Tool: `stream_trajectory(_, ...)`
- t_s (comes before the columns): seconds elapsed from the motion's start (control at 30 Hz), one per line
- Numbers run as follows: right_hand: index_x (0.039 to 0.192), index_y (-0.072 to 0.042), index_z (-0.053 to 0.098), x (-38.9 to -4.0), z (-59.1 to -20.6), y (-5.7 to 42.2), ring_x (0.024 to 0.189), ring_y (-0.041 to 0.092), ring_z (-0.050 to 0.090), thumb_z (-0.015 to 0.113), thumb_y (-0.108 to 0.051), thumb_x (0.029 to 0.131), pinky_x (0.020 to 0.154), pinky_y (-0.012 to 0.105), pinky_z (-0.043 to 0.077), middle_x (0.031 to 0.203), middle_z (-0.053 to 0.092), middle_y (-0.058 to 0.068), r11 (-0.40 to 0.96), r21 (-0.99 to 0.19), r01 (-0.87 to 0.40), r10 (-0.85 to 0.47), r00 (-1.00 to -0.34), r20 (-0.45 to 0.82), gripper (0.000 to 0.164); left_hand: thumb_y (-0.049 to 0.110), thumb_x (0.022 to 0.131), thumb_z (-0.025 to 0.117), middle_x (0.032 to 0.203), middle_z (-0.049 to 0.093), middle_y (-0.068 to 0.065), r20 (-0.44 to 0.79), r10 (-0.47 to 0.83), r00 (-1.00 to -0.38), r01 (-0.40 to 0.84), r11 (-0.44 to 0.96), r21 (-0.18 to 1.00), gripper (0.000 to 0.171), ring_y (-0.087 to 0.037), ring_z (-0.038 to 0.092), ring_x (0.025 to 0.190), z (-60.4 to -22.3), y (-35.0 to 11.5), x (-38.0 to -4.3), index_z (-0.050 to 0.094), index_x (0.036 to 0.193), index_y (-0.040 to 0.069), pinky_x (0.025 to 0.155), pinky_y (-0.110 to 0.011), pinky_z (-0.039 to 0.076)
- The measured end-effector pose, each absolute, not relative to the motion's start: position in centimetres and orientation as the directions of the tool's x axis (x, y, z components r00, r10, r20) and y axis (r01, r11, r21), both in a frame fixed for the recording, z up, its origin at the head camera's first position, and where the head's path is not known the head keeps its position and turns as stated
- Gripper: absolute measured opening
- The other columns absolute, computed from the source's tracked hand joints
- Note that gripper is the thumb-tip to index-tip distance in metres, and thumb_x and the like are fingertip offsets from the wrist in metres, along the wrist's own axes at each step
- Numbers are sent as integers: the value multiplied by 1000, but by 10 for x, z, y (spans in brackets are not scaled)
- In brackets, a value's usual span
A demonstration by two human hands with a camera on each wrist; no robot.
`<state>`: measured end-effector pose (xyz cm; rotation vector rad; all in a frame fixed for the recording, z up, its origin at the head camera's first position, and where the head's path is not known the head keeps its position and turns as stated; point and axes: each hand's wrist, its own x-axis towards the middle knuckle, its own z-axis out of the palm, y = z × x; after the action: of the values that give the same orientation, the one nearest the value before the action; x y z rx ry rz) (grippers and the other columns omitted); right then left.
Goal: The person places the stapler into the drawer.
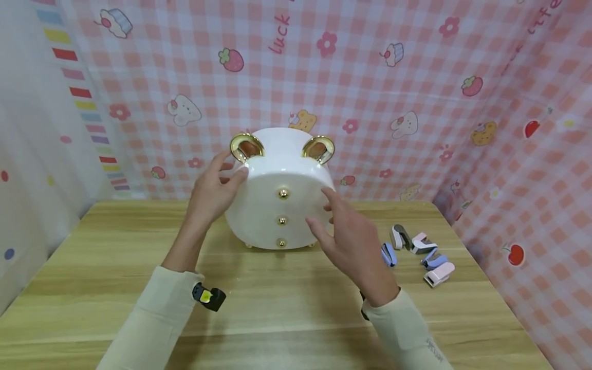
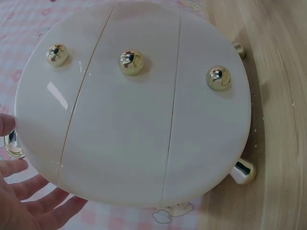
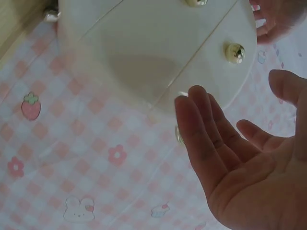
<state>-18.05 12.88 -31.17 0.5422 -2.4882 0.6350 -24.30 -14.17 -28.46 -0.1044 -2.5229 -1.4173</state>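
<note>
A glossy white rounded box with drawers (image 1: 259,216) stands upright on the table, bearing two gold ear-shaped loops. Down its front run three gold knobs (image 2: 131,62), one on each drawer front, and the seams between the drawers show as closed lines. At the box's upper left side is my left hand (image 1: 215,187), fingers spread and loosely bent beside the left gold ear (image 1: 247,148); firm contact cannot be made out. My right hand (image 1: 349,239) hovers by the right side, its fingers extended and holding nothing, as the right wrist view (image 3: 249,163) also shows.
Several small stapler-like items in white, blue and pink, among them a pink one (image 1: 439,274), lie on the wooden table (image 1: 277,318) right of the box. A checked cloth (image 1: 296,87) hangs behind, and another cloth borders the right side.
</note>
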Motion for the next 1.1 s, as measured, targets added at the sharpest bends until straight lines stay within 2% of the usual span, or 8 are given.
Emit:
stream_trajectory(0.27, 137, -10, 53, -194, -313, 107, 81, 21, 70, 70, -31, 97, 58, 42, 54, 105, 73, 9, 798, -286, -530, -267, -737, 621, 49, 49, 100, 56, 143, 54, -17, 240, -40, -970, 181, 540, 822, 72, -37, 57, 125, -282, -144, -244, 30, 161, 22, 99, -57, 49)
stream_trajectory(0.57, 130, -10, 57, -210, -312, 81, 75, 18, 70, 69, -30, 97, 57, 40, 54, 97, 74, 6, 793, -272, -546, -287, -727, 623, 41, 51, 100, 55, 145, 53, -17, 234, -32, -972, 178, 551, 815, 73, -38, 58, 124, -280, -144, -244, 24, 162, 28, 96, -57, 50)
stream_trajectory(0.8, 115, -11, 61, -217, -313, 66, 66, 22, 64, 69, -27, 97, 49, 40, 47, 86, 71, 2, 817, -202, -539, -297, -696, 654, 25, 51, 100, 55, 144, 53, -17, 239, -22, -971, 186, 563, 806, 73, -39, 58, 123, -281, -143, -244, 24, 162, 29, 95, -58, 50)
stream_trajectory(1.1, 103, -11, 61, -219, -315, 61, 56, 18, 54, 67, -19, 99, 44, 36, 43, 75, 63, -1, 823, -213, -527, -264, -686, 678, 11, 50, 100, 54, 143, 54, -18, 254, -23, -967, 197, 564, 802, 71, -39, 59, 121, -283, -142, -244, 26, 162, 29, 94, -58, 50)
